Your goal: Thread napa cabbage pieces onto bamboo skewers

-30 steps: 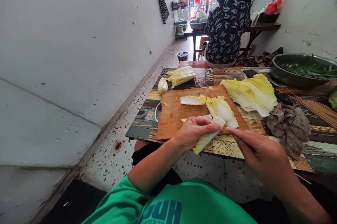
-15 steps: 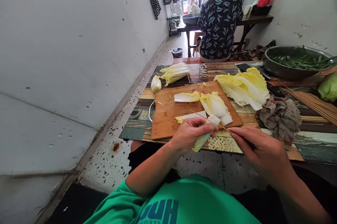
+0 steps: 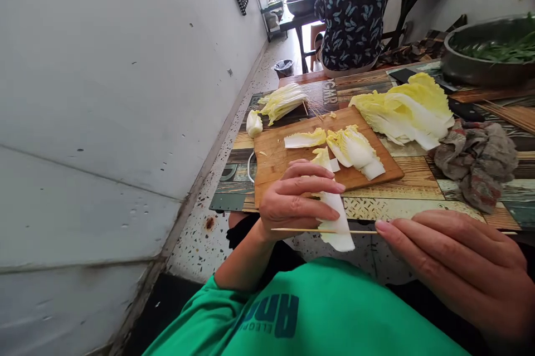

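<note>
My left hand [image 3: 298, 200] grips a napa cabbage leaf [image 3: 338, 222], its white stem end pointing down toward me. A thin wooden skewer [image 3: 363, 232] passes through the leaf near that end, its tip sticking out to the left. The skewer's other part is pinched in the fingertips of my right hand [image 3: 451, 261]. Beyond my left hand lies a wooden cutting board [image 3: 288, 164] with a pale yellow leaf strip [image 3: 305, 139] and a wider cabbage piece [image 3: 353, 152] on it.
Large cabbage leaves [image 3: 405, 108] lie right of the board, near a crumpled cloth [image 3: 476, 164] and a metal bowl of greens [image 3: 485, 69]. Skewered cabbage [image 3: 284, 102] and a small cabbage chunk [image 3: 254, 123] sit at the far left. A person [image 3: 353, 10] sits ahead, facing away.
The leaf in my left hand has turned, and the skewer now runs through it crosswise. Both hands have come closer to me, and the camera view has tilted down.
</note>
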Motion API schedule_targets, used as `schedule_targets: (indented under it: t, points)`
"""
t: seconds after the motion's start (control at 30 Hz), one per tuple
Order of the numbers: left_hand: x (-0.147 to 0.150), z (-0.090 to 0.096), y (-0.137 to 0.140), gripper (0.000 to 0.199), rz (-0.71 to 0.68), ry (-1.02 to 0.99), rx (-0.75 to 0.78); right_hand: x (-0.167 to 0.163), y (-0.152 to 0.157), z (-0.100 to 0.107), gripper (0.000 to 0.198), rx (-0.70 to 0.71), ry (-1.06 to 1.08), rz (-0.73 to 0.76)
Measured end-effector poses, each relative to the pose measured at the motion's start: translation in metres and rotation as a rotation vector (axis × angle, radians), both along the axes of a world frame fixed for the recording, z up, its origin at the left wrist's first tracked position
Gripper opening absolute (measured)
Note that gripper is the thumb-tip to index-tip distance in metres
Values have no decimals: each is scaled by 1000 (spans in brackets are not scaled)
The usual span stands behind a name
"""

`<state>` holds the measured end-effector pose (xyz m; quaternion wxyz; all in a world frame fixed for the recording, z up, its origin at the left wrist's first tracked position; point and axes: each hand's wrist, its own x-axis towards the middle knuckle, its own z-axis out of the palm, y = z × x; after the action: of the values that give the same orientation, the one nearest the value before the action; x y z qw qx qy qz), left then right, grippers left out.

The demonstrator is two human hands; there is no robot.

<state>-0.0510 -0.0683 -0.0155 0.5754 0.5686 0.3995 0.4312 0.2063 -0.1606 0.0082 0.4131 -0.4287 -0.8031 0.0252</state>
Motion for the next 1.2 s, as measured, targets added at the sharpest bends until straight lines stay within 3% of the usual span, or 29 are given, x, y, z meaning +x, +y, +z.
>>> schedule_targets:
  t: [0.1, 0.23, 0.37, 0.5, 0.63, 0.77, 0.9, 1.03, 1.2]
  points:
    - [1, 5, 0, 28, -52, 17, 52, 1, 8, -2, 39, 124, -71, 77]
    - [23, 14, -11, 19, -154, -22, 21, 2, 23, -9, 33, 166, -138, 166]
    - [54, 7, -30, 27, -46, -180, -141, -10, 32, -17, 26, 116, -149, 1]
    - [72, -5, -38, 31, 65, -374, -348, -23, 36, -18, 28, 163, -340, -150]
    - [67, -7, -30, 31, 173, -447, -404, -18, 39, -20, 35, 136, -384, -150]
    - [48, -3, -18, 34, 266, -538, -422, 12, 39, -30, 41, 12, -307, -108]
    - [40, 2, -11, 29, 130, -725, -606, 30, 39, -32, 46, -44, -222, -63]
    - [46, 3, -12, 19, -1, -830, -776, 20, 35, -24, 49, 10, -263, -117]
    - [52, 3, -14, 12, 16, -870, -784, 7, 30, -13, 70, 23, -382, -74]
